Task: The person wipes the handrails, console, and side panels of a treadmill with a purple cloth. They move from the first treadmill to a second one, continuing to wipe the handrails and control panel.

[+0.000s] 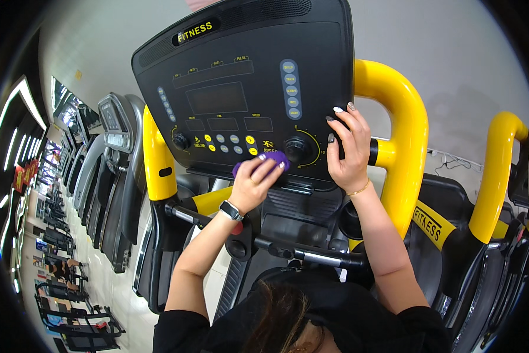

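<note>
My left hand [251, 183], with a smartwatch [231, 210] at its wrist, presses a bunched purple cloth [275, 162] against the lower front of a black treadmill console [264, 57]. The cloth lies just left of the black speed knob [296, 150], below the yellow plus and minus buttons [250, 145]. My right hand [352, 154] rests at the console's right edge with its fingers spread and nothing in it. A thin bracelet [360, 189] circles that wrist. Dark in the panel's middle is the display [217, 100]. A second, smaller knob [180, 141] sits at the left.
Thick yellow frame tubes [412, 119] flank the console. A black handlebar [299, 254] crosses below it, near a red button [237, 228]. Another yellow treadmill frame [496, 176] stands at the right. Grey treadmills [119, 176] line up on the left, and cables [456, 163] lie by the wall.
</note>
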### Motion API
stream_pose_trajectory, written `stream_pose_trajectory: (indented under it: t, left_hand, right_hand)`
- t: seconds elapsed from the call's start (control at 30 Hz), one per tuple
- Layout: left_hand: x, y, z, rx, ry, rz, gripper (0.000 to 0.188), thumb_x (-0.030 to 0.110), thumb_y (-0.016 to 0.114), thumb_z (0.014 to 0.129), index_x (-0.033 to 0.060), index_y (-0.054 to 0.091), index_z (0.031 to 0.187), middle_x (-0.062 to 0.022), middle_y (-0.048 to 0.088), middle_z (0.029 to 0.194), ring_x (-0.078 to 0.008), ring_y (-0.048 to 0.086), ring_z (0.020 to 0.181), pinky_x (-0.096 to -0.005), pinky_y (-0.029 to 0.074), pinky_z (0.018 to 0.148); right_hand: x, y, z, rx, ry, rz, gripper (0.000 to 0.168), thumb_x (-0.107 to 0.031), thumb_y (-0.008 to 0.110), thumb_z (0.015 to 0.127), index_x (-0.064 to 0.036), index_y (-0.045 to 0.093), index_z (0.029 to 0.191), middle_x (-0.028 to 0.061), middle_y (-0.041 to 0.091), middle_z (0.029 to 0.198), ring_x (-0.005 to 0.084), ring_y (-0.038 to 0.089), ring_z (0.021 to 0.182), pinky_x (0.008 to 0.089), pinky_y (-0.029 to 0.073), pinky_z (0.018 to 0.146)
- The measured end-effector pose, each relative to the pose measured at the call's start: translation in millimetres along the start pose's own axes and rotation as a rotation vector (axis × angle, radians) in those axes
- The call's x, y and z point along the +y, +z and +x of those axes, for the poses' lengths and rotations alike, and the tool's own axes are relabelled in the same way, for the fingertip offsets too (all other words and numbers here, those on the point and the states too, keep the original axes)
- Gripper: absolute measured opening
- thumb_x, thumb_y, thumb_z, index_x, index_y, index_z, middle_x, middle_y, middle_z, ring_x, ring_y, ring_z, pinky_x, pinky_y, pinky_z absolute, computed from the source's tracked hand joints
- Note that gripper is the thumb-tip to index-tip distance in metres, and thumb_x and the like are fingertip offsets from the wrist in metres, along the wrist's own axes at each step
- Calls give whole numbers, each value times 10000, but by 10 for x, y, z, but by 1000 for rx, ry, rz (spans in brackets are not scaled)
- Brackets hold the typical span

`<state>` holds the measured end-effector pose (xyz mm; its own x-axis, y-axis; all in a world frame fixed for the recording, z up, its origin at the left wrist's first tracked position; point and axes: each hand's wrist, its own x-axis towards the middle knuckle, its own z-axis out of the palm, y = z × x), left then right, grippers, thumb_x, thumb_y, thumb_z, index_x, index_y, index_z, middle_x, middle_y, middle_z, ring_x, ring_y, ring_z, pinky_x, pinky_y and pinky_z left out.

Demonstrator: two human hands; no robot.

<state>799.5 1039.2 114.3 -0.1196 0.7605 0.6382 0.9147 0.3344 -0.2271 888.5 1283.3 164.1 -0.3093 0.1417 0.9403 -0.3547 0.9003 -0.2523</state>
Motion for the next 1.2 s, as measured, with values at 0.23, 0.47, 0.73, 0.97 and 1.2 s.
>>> stream_pose_trajectory:
  t: [0.23, 0.47, 0.73, 0.97, 1.2]
  left_hand:
    - [-165, -99, 10, -59, 101, 38, 456, 64, 623, 729, 155, 654, 1175, -34, 540, 1245, -248, 518, 1103, -397, 472, 888]
    - [-334, -179, 490, 171, -306, 179, 558, -112, 559, 731, 105, 619, 1241, -98, 516, 1273, -324, 465, 1146, -411, 402, 1000]
    - [-217, -312, 958, 124, 9, 147, 506, -53, 594, 703, 135, 658, 1169, -63, 571, 1187, -286, 527, 1090, -403, 462, 934]
    - [-615, -400, 756, 241, -329, 199, 557, -104, 563, 714, 126, 625, 1218, -75, 566, 1208, -325, 524, 1018, -398, 467, 906]
    - [-355, -700, -200, -291, -410, -164, 556, -127, 512, 729, 117, 632, 1215, -96, 569, 1240, -296, 519, 1095, -374, 457, 937]
  right_hand:
    - [-2, 4, 0, -2, -1, 0, 353, 43, 558, 746, -33, 631, 1083, 141, 578, 1212, 359, 491, 1238, 437, 408, 1046]
    - [-3, 4, -7, -4, 11, 0, 340, 39, 559, 747, -30, 631, 1072, 143, 578, 1209, 363, 483, 1245, 444, 402, 1047]
    - [-1, 14, -1, 7, -7, -1, 347, 52, 556, 743, -25, 629, 1073, 146, 581, 1201, 367, 496, 1230, 445, 402, 1045]
    - [-8, 26, 5, 21, -18, 14, 348, 58, 560, 738, -27, 627, 1069, 146, 583, 1199, 365, 487, 1239, 438, 390, 1048]
    - [-141, 92, -80, 10, -84, 24, 343, 23, 578, 721, -26, 631, 1057, 157, 588, 1163, 375, 515, 1186, 442, 402, 1021]
